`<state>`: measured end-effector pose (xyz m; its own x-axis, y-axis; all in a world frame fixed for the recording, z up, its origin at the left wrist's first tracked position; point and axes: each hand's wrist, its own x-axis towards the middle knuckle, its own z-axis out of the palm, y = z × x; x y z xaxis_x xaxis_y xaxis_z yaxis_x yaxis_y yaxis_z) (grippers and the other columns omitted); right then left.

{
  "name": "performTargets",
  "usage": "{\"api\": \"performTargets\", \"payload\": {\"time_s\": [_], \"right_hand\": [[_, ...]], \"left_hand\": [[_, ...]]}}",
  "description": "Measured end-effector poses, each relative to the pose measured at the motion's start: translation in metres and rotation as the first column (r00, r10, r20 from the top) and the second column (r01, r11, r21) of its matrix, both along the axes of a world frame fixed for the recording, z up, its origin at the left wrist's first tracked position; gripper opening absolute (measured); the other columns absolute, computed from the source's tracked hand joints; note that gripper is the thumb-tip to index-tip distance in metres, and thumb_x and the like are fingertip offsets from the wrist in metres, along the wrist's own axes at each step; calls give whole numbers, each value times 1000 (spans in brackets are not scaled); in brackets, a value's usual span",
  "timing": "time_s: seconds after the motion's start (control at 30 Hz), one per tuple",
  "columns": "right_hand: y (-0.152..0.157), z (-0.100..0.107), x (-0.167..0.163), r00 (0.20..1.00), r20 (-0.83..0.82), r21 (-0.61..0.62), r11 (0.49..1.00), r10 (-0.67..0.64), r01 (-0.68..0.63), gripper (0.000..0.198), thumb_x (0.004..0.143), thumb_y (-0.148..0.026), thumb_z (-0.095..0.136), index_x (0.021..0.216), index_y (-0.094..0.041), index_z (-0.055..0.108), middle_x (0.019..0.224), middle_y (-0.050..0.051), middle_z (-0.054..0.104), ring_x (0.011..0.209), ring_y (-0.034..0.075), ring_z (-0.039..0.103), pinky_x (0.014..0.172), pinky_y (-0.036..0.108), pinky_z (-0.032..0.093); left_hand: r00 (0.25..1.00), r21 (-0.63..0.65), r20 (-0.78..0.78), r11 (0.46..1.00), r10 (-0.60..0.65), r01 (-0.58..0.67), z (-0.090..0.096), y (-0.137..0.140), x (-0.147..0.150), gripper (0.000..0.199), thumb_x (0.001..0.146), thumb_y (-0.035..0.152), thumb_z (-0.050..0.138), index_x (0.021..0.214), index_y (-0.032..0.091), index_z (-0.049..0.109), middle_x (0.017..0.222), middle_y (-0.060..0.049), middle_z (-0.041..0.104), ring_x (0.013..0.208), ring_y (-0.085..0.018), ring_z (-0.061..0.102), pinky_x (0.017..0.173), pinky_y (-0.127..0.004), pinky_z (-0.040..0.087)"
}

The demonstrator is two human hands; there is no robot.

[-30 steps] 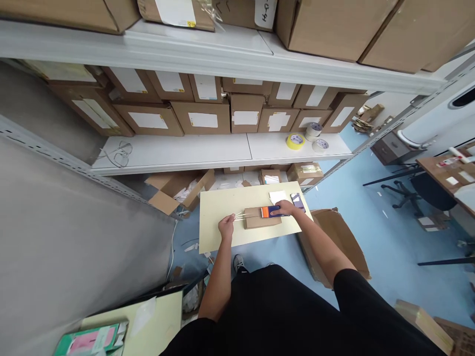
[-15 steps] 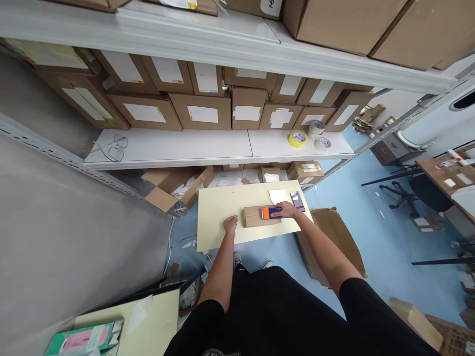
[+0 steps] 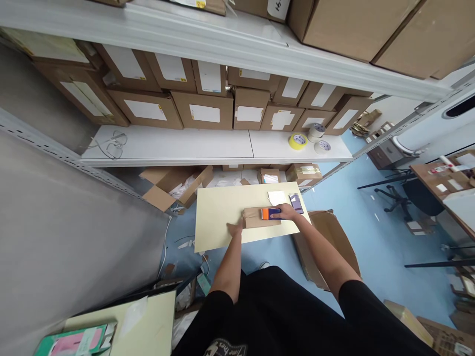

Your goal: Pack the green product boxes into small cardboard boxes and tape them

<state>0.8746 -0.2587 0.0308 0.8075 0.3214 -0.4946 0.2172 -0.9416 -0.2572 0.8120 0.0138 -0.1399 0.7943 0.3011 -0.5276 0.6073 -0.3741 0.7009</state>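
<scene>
A small closed cardboard box (image 3: 256,221) lies lengthwise on the pale yellow tabletop (image 3: 213,202). My left hand (image 3: 236,227) rests against the box's left end, its thumb spread out to the left; the other fingers are partly hidden along the cardboard. Over the right part of the box, my right hand (image 3: 285,211) is closed around an orange and dark blue tape dispenser (image 3: 265,213). Its orange end points left. Beyond the right hand lie a white paper sheet (image 3: 276,198) and a dark phone (image 3: 296,202).
Shelving with many labelled cartons (image 3: 206,112) stands ahead, its shelf edge (image 3: 178,161) above the tabletop. Tape rolls (image 3: 298,141) sit on that shelf. An open carton (image 3: 174,185) is at left, and a large open carton (image 3: 326,242) stands on the floor at right.
My left hand has moved right from the bare tabletop to the box's left end, and its fingers have opened out. My right hand stays over the box with the tape dispenser.
</scene>
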Motion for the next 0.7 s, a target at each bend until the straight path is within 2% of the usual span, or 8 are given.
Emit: {"api": "performTargets", "payload": {"time_s": [0.07, 0.13, 0.17, 0.23, 0.3, 0.37, 0.47, 0.7], "right_hand": [[-1, -1, 0, 1000, 3, -13, 1000, 6, -6, 61, 83, -75, 63, 112, -23, 78, 104, 10, 80, 93, 27, 72, 75, 27, 48], [0, 0, 1, 1000, -1, -21, 1000, 13, -13, 61, 84, -76, 62, 110, -22, 78, 104, 11, 80, 92, 27, 73, 74, 27, 48], [1, 0, 1, 1000, -3, -23, 1000, 16, -16, 61, 84, -76, 62, 109, -22, 78, 104, 11, 80, 92, 27, 73, 73, 28, 48], [3, 2, 1, 1000, 0, -25, 1000, 13, -12, 62, 84, -76, 61, 109, -22, 78, 105, 12, 79, 93, 28, 72, 74, 28, 48], [6, 5, 1, 1000, -4, -38, 999, 1, -1, 64, 83, -77, 61, 108, -21, 78, 105, 12, 79, 94, 29, 72, 74, 28, 48], [9, 10, 1, 1000, -24, -53, 999, 1, -3, 65, 82, -78, 62, 109, -21, 79, 105, 12, 79, 95, 29, 72, 75, 29, 47], [14, 19, 2, 998, -58, -65, 998, 12, -15, 68, 79, -80, 64, 111, -22, 79, 106, 13, 79, 95, 30, 72, 75, 29, 47], [16, 25, 2, 995, -95, -109, 994, -15, 5, 73, 76, -81, 66, 115, -21, 78, 113, 16, 78, 99, 33, 72, 75, 31, 49]], "left_hand": [[999, 19, -5, 999, 36, -36, 5, 11, -6, 91, 78, 41, 76, 156, 8, 41, 135, -25, 64, 125, -40, 63, 101, -51, 50], [998, 7, 33, 999, 47, -48, 14, 21, -8, 86, 82, 37, 73, 158, 17, 38, 145, -20, 59, 121, -33, 66, 106, -45, 49], [997, -18, 81, 1000, 7, -5, 19, 25, -7, 85, 83, 35, 73, 159, 22, 38, 151, -16, 55, 117, -29, 67, 107, -42, 49], [960, -72, 216, 977, -180, 199, 31, 29, 1, 93, 79, 37, 78, 161, 31, 33, 162, -11, 43, 117, -25, 67, 106, -37, 50], [832, -56, 334, 872, -442, 486, 42, 27, 12, 115, 67, 40, 89, 163, 31, 27, 169, -11, 30, 134, -29, 57, 111, -36, 46], [739, 16, 303, 779, -601, 627, 49, 22, 24, 129, 56, 40, 95, 164, 28, 26, 171, -11, 24, 150, -33, 38, 120, -38, 37], [700, 31, 257, 730, -666, 683, 48, 18, 35, 127, 58, 37, 94, 164, 23, 26, 173, -13, 18, 155, -35, 28, 124, -39, 31], [699, -2, 297, 731, -651, 682, 39, 21, 32, 117, 65, 36, 90, 164, 22, 28, 172, -12, 18, 157, -34, 24, 126, -38, 25]]}}
